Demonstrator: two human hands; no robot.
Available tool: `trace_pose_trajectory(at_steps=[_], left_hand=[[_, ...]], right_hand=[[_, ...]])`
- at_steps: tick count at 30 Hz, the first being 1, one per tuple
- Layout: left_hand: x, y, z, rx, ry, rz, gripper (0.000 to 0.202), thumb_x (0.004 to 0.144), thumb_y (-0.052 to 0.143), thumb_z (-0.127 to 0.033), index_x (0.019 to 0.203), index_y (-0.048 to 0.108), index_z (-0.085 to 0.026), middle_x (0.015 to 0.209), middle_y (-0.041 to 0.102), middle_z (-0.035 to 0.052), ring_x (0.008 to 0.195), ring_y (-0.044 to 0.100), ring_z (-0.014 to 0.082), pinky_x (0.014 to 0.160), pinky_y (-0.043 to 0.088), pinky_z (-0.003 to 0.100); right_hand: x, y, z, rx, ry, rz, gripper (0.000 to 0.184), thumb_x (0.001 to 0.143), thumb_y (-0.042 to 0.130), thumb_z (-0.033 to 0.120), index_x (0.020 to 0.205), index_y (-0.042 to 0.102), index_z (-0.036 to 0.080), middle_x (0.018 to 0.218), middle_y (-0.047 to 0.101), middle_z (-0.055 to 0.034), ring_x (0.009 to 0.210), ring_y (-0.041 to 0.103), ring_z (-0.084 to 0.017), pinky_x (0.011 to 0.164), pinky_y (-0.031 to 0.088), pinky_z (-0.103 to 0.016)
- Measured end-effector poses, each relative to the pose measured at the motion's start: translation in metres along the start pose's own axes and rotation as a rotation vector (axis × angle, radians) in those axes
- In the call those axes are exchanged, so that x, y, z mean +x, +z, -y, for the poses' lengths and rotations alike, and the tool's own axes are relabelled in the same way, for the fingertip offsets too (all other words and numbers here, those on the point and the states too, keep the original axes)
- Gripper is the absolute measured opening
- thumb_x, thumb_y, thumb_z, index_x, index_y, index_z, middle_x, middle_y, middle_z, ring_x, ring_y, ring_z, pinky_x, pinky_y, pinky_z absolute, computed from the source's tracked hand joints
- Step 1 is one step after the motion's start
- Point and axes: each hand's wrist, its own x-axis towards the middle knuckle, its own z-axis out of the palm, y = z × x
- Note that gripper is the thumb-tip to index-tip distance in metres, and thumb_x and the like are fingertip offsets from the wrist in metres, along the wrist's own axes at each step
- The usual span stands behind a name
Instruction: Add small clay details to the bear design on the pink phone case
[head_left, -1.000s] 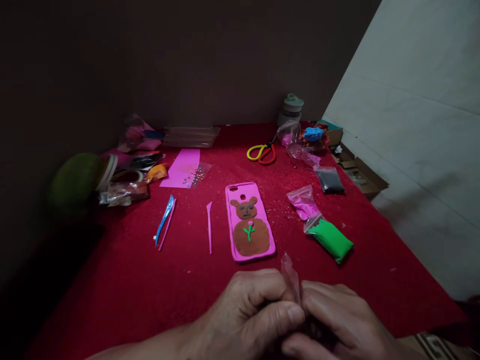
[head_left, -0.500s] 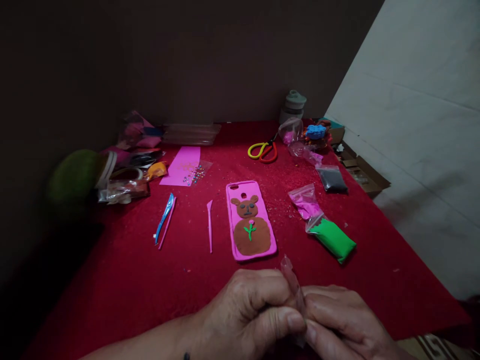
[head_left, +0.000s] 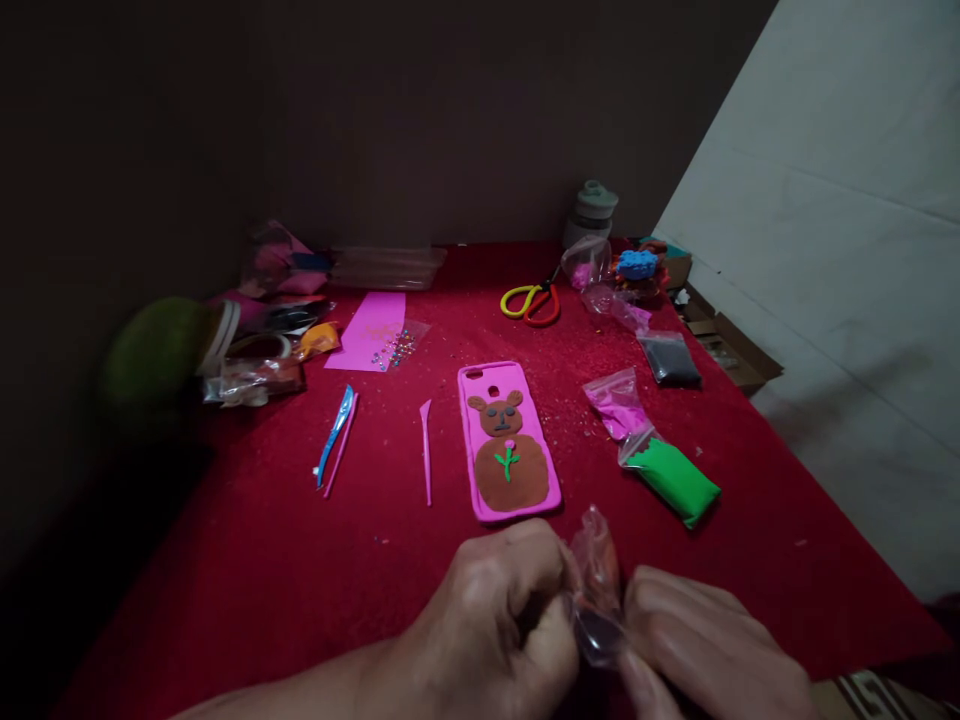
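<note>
Low in the head view, my left hand point(head_left: 495, 630) and my right hand point(head_left: 705, 650) meet over the near edge of the red cloth, both closed on a small clear plastic bag point(head_left: 596, 590) that sticks up between them. Its lower part looks dark. Just beyond the hands lies a pink phone case point(head_left: 510, 440) with a brown clay bear and a small green-stemmed flower on it.
A green clay bag point(head_left: 671, 478) and a pink bag point(head_left: 611, 402) lie right of the case, a black bag point(head_left: 670, 358) farther back. Pink and blue sculpting tools point(head_left: 337, 445) lie left, scissors point(head_left: 531, 300) behind. Clutter lines the red table's point(head_left: 247, 560) left and back edges.
My hands have drawn slightly apart and the clear bag now stands more spread open between them. Everything on the table stays where it was.
</note>
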Motion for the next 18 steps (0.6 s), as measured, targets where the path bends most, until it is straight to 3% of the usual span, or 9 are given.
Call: trace_pose_trajectory(at_steps=[2, 3, 5, 7, 9, 12, 15, 18], left_hand=[[0.001, -0.003, -0.004, -0.089, -0.03, 0.044, 0.02, 0.084, 0.044, -0.019, 0.064, 0.048, -0.017, 0.061, 0.051, -0.0005, 0.056, 0.047, 0.0096, 0.052, 0.037, 0.019], [0.001, -0.005, -0.006, -0.125, -0.057, 0.062, 0.02, 0.083, 0.044, -0.019, 0.063, 0.046, -0.017, 0.06, 0.049, -0.0011, 0.055, 0.046, 0.0093, 0.051, 0.036, 0.019], [0.001, -0.007, -0.008, -0.168, -0.102, 0.095, 0.019, 0.081, 0.045, -0.021, 0.062, 0.043, -0.018, 0.061, 0.047, -0.0013, 0.055, 0.044, 0.0094, 0.051, 0.036, 0.02], [0.001, -0.007, -0.008, -0.173, -0.138, 0.108, 0.02, 0.08, 0.046, -0.024, 0.061, 0.041, -0.019, 0.062, 0.047, -0.0004, 0.057, 0.044, 0.0105, 0.052, 0.036, 0.022], [0.002, -0.007, -0.007, -0.169, -0.172, 0.096, 0.021, 0.08, 0.046, -0.027, 0.061, 0.041, -0.019, 0.061, 0.046, -0.0004, 0.057, 0.043, 0.0112, 0.052, 0.034, 0.024], [0.003, -0.006, -0.006, -0.151, -0.272, 0.028, 0.02, 0.078, 0.048, -0.027, 0.06, 0.042, -0.019, 0.058, 0.043, -0.0026, 0.055, 0.039, 0.0107, 0.05, 0.031, 0.024], [0.004, -0.006, -0.006, -0.199, -0.347, -0.047, 0.022, 0.078, 0.05, -0.028, 0.06, 0.041, -0.02, 0.055, 0.039, -0.0049, 0.052, 0.035, 0.0092, 0.047, 0.028, 0.023], [0.005, -0.006, -0.006, -0.308, -0.392, -0.057, 0.025, 0.078, 0.053, -0.029, 0.06, 0.039, -0.02, 0.051, 0.04, -0.0064, 0.047, 0.034, 0.0074, 0.044, 0.026, 0.021]], right_hand=[[0.012, -0.015, -0.004, -0.014, -0.152, 0.191, 0.019, 0.079, 0.05, 0.001, 0.08, 0.055, 0.019, 0.063, 0.06, -0.0004, 0.059, 0.057, -0.013, 0.057, 0.046, -0.024], [0.019, -0.023, -0.006, -0.077, -0.178, 0.214, 0.016, 0.081, 0.057, 0.011, 0.096, 0.057, 0.017, 0.082, 0.067, -0.0064, 0.076, 0.064, -0.019, 0.069, 0.051, -0.029], [0.032, -0.035, -0.009, -0.175, -0.223, 0.302, 0.039, 0.084, 0.063, 0.028, 0.119, 0.052, 0.014, 0.107, 0.066, -0.015, 0.099, 0.063, -0.027, 0.077, 0.052, -0.034], [0.039, -0.039, -0.009, -0.203, -0.222, 0.424, 0.046, 0.087, 0.06, 0.03, 0.127, 0.046, 0.01, 0.106, 0.066, -0.0145, 0.096, 0.063, -0.025, 0.078, 0.052, -0.034], [0.044, -0.037, -0.008, -0.197, -0.21, 0.538, 0.042, 0.088, 0.056, 0.023, 0.126, 0.048, 0.008, 0.095, 0.067, -0.0103, 0.084, 0.062, -0.022, 0.074, 0.051, -0.032], [0.049, -0.031, -0.008, -0.189, -0.221, 0.616, 0.026, 0.086, 0.055, 0.015, 0.111, 0.059, 0.009, 0.083, 0.064, -0.0069, 0.074, 0.058, -0.019, 0.067, 0.048, -0.031], [0.054, -0.027, -0.012, -0.182, -0.284, 0.529, 0.013, 0.086, 0.053, 0.012, 0.092, 0.064, 0.011, 0.076, 0.062, -0.0061, 0.069, 0.054, -0.019, 0.064, 0.045, -0.031], [0.055, -0.025, -0.018, -0.152, -0.331, 0.474, 0.014, 0.087, 0.05, 0.009, 0.089, 0.063, 0.012, 0.071, 0.059, -0.0048, 0.065, 0.05, -0.018, 0.062, 0.041, -0.031]])
